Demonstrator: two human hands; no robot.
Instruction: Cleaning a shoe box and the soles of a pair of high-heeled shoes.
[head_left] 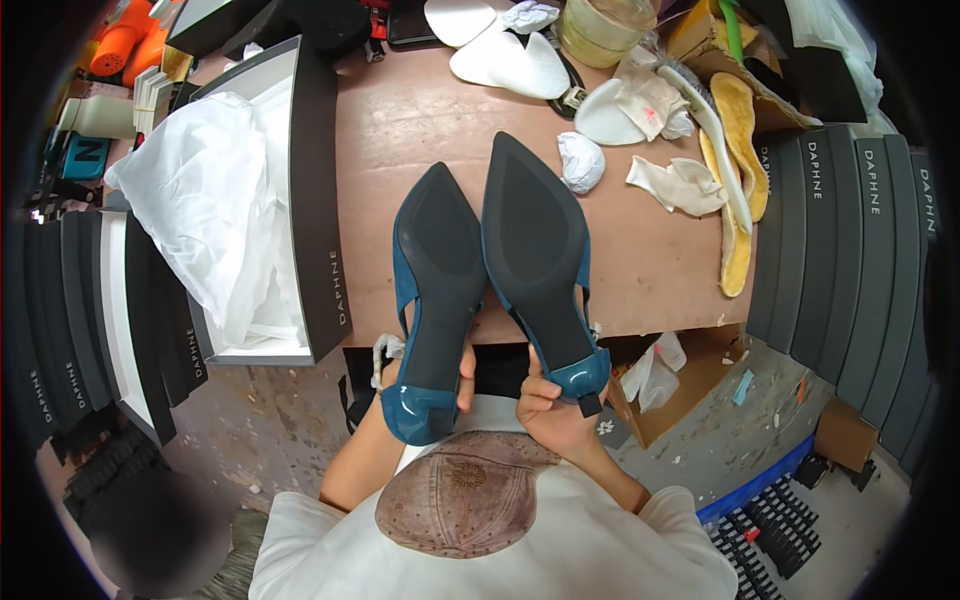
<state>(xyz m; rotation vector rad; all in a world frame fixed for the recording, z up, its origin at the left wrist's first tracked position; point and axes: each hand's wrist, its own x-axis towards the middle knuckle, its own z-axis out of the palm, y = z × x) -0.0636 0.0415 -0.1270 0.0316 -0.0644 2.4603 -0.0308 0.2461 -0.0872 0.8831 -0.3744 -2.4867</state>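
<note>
Over near edge of counter: pair of teal pointed heels held soles-up, toes pointing away. Left hand fingers wrapped round heel end of left shoe; right hand fingers clamped on heel end of right shoe, next to its heel tip. Shoes side by side, nearly touching. Looks like sole-check step before boxing, imo. Open shoe box with white tissue paper sits at counter's left end. Next move probably calls for flipping pair and swinging left without scuffing. Insoles and paper wads at counter's far side.
</note>
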